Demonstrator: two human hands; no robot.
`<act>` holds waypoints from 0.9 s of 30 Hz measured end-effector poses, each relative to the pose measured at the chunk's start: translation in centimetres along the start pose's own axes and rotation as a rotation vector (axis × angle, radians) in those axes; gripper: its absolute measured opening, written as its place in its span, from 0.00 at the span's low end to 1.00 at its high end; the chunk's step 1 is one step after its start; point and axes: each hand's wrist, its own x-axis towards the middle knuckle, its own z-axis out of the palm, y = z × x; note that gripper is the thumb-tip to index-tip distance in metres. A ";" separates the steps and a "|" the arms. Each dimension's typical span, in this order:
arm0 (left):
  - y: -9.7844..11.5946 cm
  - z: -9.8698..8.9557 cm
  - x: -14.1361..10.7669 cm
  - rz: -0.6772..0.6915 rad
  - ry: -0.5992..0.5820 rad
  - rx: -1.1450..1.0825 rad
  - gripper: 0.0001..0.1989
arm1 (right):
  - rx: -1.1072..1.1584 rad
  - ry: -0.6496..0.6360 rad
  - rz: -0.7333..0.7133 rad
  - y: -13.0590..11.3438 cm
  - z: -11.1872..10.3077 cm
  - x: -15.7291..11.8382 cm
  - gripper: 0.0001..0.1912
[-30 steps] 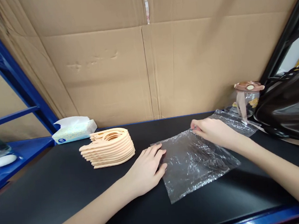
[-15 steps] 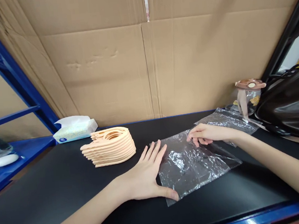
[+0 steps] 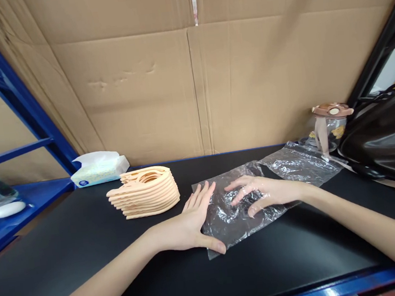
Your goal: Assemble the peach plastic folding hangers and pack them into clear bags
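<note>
smoothing bag (image 3: 226,222), seemingly | left hand (image 3: 188,226) splayed at its edge; right hand (image 3: 267,191) loosely spread | next move likely needs light pressure

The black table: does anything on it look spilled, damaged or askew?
Nothing looks spilled or damaged. The nearer plastic bag looks wrinkled and askew: its lower edge slants against the front edge of the table.
</note>
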 end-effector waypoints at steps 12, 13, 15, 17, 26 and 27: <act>0.2 0.3 0.2 -0.061 0.037 -0.053 0.63 | -0.298 -0.016 -0.026 -0.7 2.5 0.2 0.45; 0.2 0.3 0.2 -0.058 0.041 -0.053 0.63 | -0.299 -0.023 -0.017 -0.7 2.6 0.2 0.45; 0.1 0.3 0.2 -0.044 0.044 -0.035 0.63 | -0.292 -0.029 0.001 -0.7 2.5 0.1 0.45; 0.0 0.4 0.2 -0.024 0.049 -0.011 0.64 | -0.283 -0.023 0.030 -0.7 2.2 0.0 0.45; -0.7 0.2 0.1 -0.008 0.061 0.041 0.60 | -0.209 -0.115 0.220 0.0 -1.5 -1.9 0.47; -0.8 0.2 0.1 0.006 0.067 0.043 0.60 | -0.195 -0.116 0.230 0.1 -1.8 -2.1 0.47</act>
